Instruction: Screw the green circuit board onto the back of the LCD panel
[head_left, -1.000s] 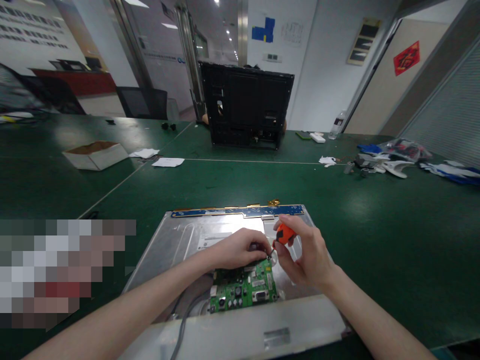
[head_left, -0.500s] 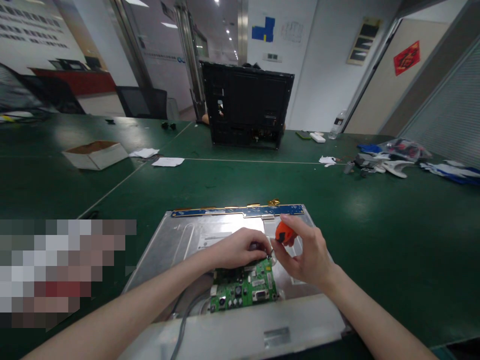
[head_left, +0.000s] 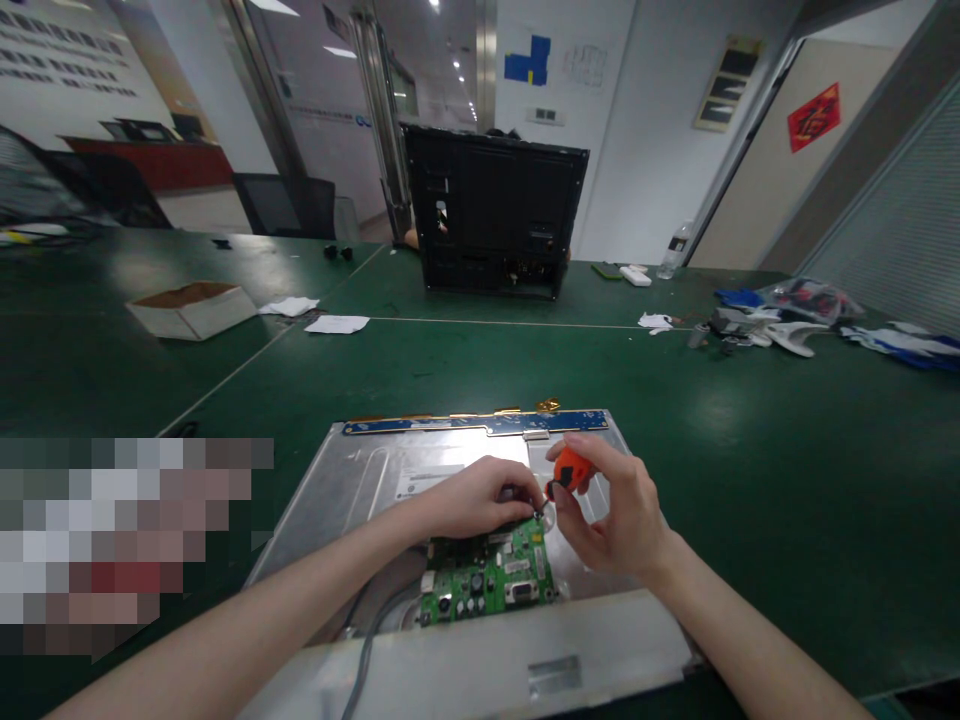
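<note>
A green circuit board (head_left: 487,580) lies on the metal back of a flat display panel (head_left: 360,470). My right hand (head_left: 619,505) grips the orange and black handle of a screwdriver (head_left: 574,468). Its thin shaft slants down to the board's upper right corner. Beside that tip, the fingers of my left hand (head_left: 487,495) are pinched together at the board's top edge; whatever they hold is hidden. A grey cable (head_left: 369,650) runs down left of the board. Along the panel's far edge sits a narrow blue circuit strip (head_left: 472,423).
Farther back, a black monitor housing (head_left: 495,210) stands upright, with a person's hand at its side. An open cardboard box (head_left: 195,312) and white papers (head_left: 337,324) are at the left. Loose parts and bags (head_left: 780,310) lie at the right, near a bottle (head_left: 673,252).
My right hand's fingers have shifted round the screwdriver handle, with the thumb lower and the forefinger spread around it. My left hand has stayed in place.
</note>
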